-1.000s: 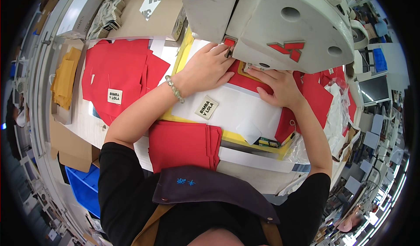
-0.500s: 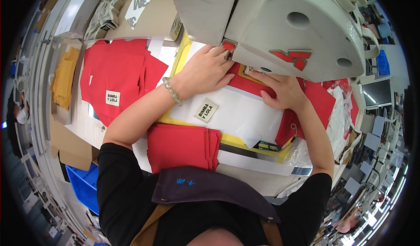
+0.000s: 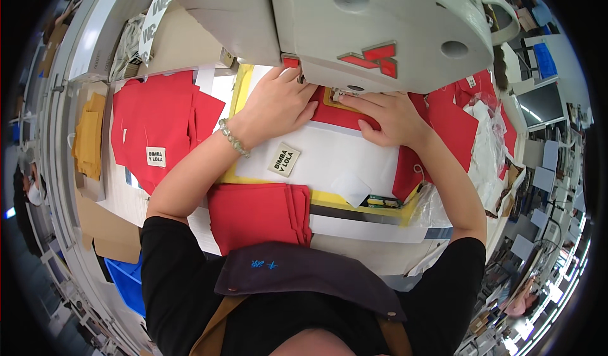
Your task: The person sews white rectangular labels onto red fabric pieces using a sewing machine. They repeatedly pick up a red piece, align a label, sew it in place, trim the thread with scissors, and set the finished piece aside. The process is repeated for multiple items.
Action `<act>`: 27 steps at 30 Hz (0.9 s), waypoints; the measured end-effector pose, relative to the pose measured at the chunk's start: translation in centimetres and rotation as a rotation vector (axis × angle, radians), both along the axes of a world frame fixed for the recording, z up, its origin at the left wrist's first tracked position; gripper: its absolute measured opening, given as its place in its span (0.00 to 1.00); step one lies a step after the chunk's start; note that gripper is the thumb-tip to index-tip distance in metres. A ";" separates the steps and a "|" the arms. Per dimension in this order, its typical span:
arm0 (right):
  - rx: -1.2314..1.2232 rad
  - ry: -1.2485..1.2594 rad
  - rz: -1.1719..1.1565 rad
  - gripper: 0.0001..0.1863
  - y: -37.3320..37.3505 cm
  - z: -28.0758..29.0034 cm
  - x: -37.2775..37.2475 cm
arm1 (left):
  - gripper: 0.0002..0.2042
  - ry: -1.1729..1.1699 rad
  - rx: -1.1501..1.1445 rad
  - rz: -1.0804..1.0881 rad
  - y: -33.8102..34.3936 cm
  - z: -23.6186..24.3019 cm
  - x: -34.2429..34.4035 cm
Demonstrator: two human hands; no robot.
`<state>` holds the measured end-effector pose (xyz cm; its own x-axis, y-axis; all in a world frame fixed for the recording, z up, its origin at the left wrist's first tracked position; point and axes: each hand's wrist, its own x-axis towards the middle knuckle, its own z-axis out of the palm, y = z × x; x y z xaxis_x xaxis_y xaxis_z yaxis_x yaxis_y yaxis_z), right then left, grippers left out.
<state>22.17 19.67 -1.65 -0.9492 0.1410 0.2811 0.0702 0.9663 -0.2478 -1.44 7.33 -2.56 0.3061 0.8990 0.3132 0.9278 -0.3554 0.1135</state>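
My left hand (image 3: 278, 106) lies with its fingers stretched forward under the head of a large grey sewing machine (image 3: 411, 14), its fingertips partly hidden there. My right hand (image 3: 394, 117) rests flat beside the needle area, its fingers extended over a red fabric piece (image 3: 342, 118) and a small yellow-edged frame (image 3: 329, 96). The red piece runs along under the machine between both hands. A loose cream printed label (image 3: 284, 159) lies on the white work surface (image 3: 316, 179), close to my left wrist. The needle itself is hidden from sight.
Left of me lies a pile of red fabric (image 3: 152, 115) with a label on it; nearer sits a stack of red pieces (image 3: 256, 213). Cardboard boxes (image 3: 183, 39) and folded yellow cloth (image 3: 88, 134) stand farther left. Clear plastic wrap (image 3: 487, 131) and more red fabric lie right.
The whole view has shifted, so the machine head shows farther left and higher. Both hands stay in nearly the same place beside the machine, on the red fabric.
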 end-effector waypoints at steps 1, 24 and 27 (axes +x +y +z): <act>0.018 0.010 -0.010 0.24 -0.1 -0.1 0.1 | 0.14 0.008 0.006 -0.006 0.0 0.0 0.0; 0.111 -0.045 -0.075 0.25 1.7 -0.9 0.1 | 0.09 -0.081 0.064 0.005 2.1 0.0 -0.7; 0.109 -0.045 -0.071 0.25 1.6 -0.9 0.1 | 0.08 -0.083 0.045 0.009 2.1 0.2 -0.7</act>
